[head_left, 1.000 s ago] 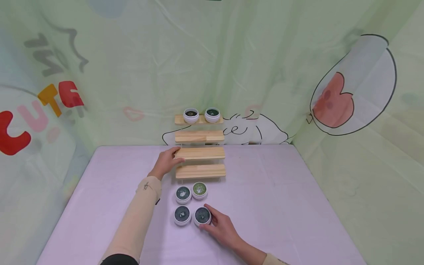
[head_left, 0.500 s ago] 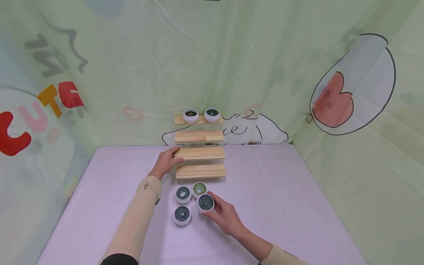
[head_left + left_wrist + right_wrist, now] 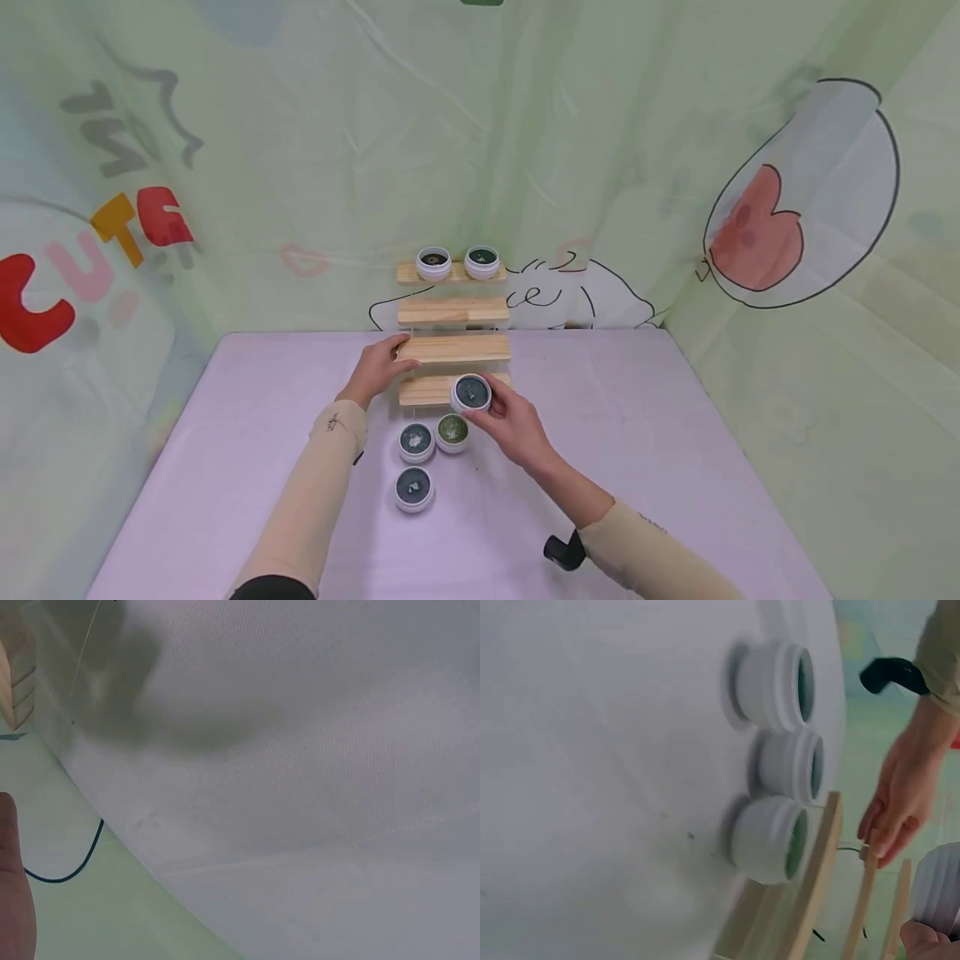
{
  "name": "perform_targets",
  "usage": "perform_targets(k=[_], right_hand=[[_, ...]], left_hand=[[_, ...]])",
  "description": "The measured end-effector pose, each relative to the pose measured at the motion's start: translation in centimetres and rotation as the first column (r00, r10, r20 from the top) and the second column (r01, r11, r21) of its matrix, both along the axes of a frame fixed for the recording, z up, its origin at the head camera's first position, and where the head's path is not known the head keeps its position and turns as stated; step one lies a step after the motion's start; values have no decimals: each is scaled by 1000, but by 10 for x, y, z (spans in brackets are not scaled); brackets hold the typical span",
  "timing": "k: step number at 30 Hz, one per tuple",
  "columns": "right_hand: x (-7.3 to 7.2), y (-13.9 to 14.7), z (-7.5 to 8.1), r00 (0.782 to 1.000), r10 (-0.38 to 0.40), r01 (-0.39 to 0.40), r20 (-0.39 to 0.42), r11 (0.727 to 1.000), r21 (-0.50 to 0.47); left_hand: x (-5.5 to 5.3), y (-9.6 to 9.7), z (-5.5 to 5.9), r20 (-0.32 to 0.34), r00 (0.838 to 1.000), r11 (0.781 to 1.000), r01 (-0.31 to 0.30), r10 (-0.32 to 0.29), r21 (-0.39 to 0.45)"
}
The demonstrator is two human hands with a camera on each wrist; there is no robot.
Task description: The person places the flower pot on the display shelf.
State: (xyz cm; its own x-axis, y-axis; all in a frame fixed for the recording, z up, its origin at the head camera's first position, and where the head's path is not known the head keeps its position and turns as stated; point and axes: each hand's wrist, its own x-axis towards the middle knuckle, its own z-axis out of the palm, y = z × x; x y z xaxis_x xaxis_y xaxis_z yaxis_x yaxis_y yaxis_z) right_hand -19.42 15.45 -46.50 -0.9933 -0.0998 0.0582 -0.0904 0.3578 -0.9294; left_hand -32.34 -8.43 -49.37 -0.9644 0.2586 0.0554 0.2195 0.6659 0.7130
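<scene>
My right hand [image 3: 519,427] holds a small white pot [image 3: 472,392] with a dark grey-green filling, up in front of the lowest board of a tiered wooden display stand [image 3: 453,348]. In the right wrist view this pot [image 3: 939,889] shows only at the right edge. Thumb and fingers of my left hand [image 3: 375,367] pinch the left end of the stand's second board from the bottom. Three more white pots stand on the table: a green-filled one [image 3: 452,431], a dark one [image 3: 416,440] beside it and another dark one [image 3: 413,486] nearer me.
On the top board sit two white pots, the left one [image 3: 433,261] and the right one [image 3: 482,260]. A pale lilac cloth covers the table [image 3: 615,450]. Printed green curtains [image 3: 337,150] close in the back and sides.
My right hand has lifted the nearest right-hand pot from the table and carried it forward to the lowest board. My left hand stays at the stand.
</scene>
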Motion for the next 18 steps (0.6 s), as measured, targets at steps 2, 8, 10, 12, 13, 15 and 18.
perform_targets(k=[2,8,10,12,13,15,18], right_hand=[[-7,-1,8,1000,-8,8,-10,1000,-10],[-30,-4,28,999,-34,35,-21,999,17],[-39,-6,32,999,-45,46,-25,998,44],[-48,-7,33,998,-60,63,-30,995,83],[-52,-9,34,997,-66,69,-33,992,102],[-62,-11,35,996,-78,83,-45,988,132],[-75,-16,37,995,-84,92,-57,983,158]], left_hand=[[-1,0,-2,6,1000,1000,-7,7,3],[-2,0,-3,13,1000,1000,-13,13,-3],[-1,1,-2,13,1000,1000,-11,11,-6],[0,1,0,13,1000,1000,-9,9,-6],[1,1,1,9,1000,1000,-8,8,-7],[1,0,2,-4,1000,1000,-6,6,-13],[1,0,4,-14,1000,1000,-8,8,-15]])
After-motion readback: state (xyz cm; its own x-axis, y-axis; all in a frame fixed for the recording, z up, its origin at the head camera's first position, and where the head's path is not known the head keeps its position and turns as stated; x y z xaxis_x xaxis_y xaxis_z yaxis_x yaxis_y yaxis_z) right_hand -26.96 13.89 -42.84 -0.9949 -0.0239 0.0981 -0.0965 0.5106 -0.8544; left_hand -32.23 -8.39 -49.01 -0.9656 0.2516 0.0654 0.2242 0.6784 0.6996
